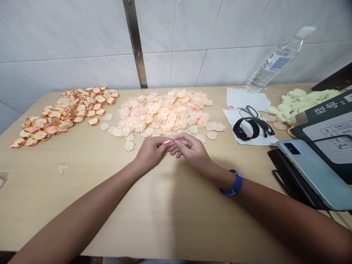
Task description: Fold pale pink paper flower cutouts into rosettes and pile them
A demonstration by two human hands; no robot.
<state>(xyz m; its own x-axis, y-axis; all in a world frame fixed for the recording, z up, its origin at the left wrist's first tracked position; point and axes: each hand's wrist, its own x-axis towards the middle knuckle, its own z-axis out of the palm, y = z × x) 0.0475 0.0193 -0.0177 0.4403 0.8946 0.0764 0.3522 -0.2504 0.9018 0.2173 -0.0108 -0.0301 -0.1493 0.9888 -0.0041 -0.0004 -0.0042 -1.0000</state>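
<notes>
Right now the left hand (150, 152) and right hand (189, 149) meet at centre frame, fingertips together, pinching a small folded paper flower (167, 142) between them, just below a big heap of pale pink paper daisies (162, 113). Upper left, a pile of red-edged folded flowers (66, 112) sits on the wooden table (55, 205), and a blue wristband (232, 183) circles the right wrist.

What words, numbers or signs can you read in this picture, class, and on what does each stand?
"型号:" on the dark green folder
"9" in the printed grid
"Paul", seemingly, on the blue wristband
Other grid entries: too small to read
Water bottle label: too blurred to read
</notes>
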